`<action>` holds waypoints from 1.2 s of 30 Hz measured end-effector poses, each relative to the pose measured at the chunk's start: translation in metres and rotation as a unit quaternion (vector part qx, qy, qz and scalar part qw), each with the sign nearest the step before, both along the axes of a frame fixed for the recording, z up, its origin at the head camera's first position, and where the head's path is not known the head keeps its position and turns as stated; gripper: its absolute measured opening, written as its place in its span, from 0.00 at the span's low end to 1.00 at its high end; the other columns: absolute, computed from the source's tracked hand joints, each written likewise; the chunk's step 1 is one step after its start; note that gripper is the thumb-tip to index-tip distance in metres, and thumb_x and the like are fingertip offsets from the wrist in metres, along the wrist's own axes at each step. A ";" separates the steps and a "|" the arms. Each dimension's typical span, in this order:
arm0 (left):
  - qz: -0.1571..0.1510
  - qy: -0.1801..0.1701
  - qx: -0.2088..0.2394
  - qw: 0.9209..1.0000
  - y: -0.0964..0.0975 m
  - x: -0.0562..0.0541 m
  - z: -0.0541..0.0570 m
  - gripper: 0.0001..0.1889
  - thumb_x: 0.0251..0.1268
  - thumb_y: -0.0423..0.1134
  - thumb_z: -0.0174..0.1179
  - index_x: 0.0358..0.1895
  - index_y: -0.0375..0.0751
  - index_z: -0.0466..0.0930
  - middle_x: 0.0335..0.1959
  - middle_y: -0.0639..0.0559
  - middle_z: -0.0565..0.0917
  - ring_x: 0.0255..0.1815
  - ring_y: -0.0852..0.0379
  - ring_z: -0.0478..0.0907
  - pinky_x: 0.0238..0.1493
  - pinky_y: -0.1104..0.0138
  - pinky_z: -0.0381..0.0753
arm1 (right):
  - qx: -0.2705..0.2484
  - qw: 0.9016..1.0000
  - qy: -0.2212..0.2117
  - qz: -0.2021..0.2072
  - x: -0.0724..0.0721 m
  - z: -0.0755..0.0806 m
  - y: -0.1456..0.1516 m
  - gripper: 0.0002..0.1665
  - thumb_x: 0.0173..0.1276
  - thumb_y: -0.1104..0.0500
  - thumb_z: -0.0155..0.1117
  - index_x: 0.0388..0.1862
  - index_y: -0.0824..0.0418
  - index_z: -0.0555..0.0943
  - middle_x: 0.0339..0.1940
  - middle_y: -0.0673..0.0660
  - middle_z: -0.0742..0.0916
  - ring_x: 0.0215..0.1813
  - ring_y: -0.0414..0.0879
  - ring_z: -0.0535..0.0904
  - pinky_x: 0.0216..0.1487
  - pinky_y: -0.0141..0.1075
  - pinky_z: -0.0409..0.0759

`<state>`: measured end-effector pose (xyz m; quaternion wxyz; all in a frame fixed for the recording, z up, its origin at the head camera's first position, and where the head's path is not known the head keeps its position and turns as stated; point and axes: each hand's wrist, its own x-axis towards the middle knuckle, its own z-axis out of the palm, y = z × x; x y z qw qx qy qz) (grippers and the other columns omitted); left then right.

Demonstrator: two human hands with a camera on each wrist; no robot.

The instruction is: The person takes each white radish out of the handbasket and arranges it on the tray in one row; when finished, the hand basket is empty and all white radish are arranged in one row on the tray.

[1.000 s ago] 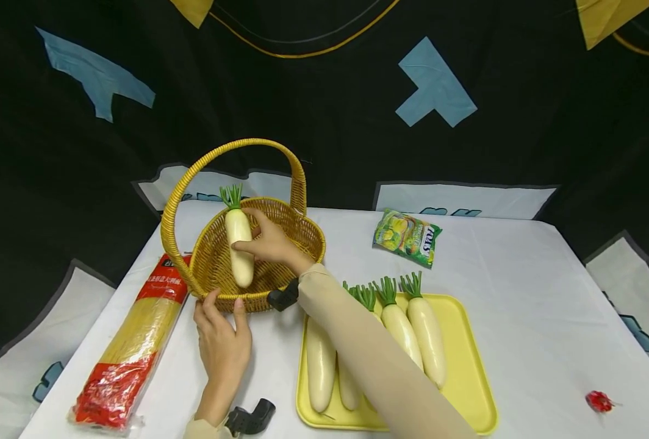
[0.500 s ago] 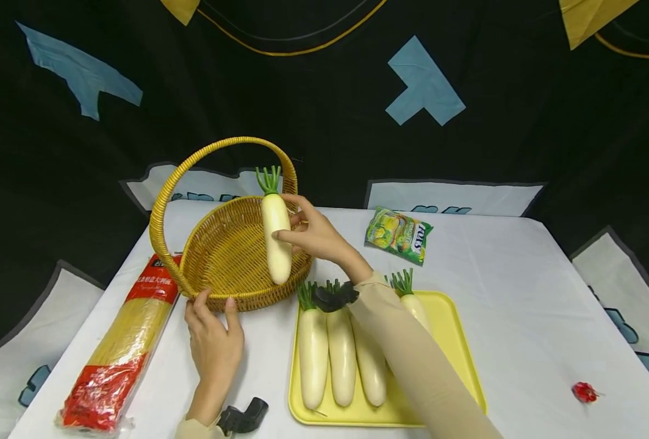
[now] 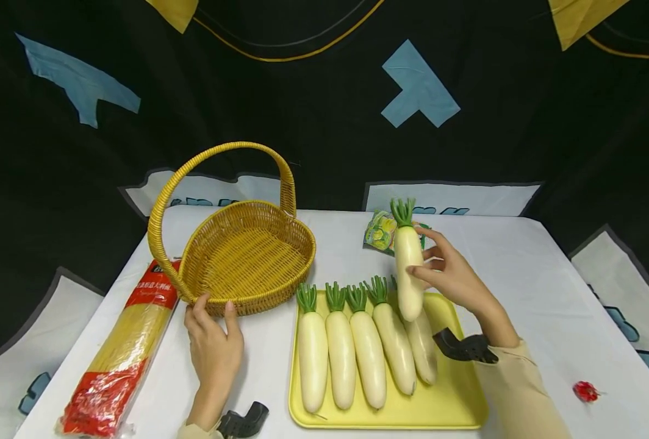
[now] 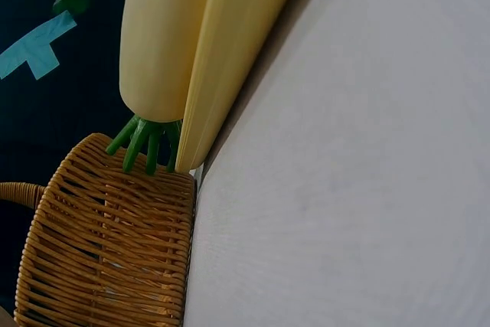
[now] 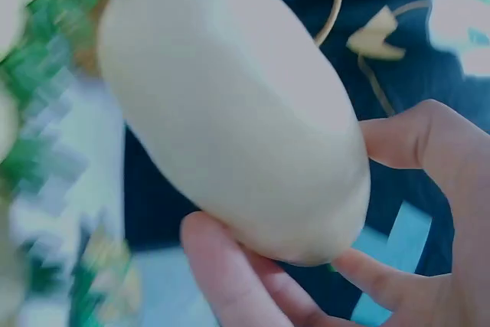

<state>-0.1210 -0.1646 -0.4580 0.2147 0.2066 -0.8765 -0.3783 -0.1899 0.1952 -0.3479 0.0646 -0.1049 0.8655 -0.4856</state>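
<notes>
In the head view my right hand (image 3: 456, 274) pinches a white radish (image 3: 409, 274) between thumb and fingers, green stalks up, over the back of the yellow tray (image 3: 462, 402). Its pale body (image 5: 237, 112) fills much of the right wrist view. Several more white radishes (image 3: 313, 363) lie side by side on the tray, leaves toward the back; the raised one partly covers the rightmost. My left hand (image 3: 216, 347) touches the front rim of the wicker basket (image 3: 247, 256) with relaxed fingers and thumb apart. The basket holds nothing. In the left wrist view its woven side (image 4: 107, 243) shows, but no fingers.
A red and yellow spaghetti pack (image 3: 124, 350) lies left of the basket. Behind the raised radish is a green snack bag (image 3: 379, 231), partly covered. A small red object (image 3: 585, 391) sits at the right on the white tablecloth (image 3: 522, 292). A dark curtain (image 3: 324, 122) hangs behind.
My right hand has lifted the white radish out of the basket and carried it right, over the tray. The left hand stays at the basket's rim.
</notes>
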 end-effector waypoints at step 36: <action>0.009 0.004 -0.003 1.000 -0.005 0.003 0.002 0.28 0.69 0.53 0.41 0.65 0.42 0.51 0.65 0.28 0.52 0.54 0.26 0.63 0.44 0.41 0.63 | 0.168 0.978 -0.123 0.019 0.060 -0.062 0.047 0.47 0.61 0.46 0.60 0.70 0.64 0.49 0.38 0.59 0.80 0.34 0.43 0.77 0.32 0.35 0.73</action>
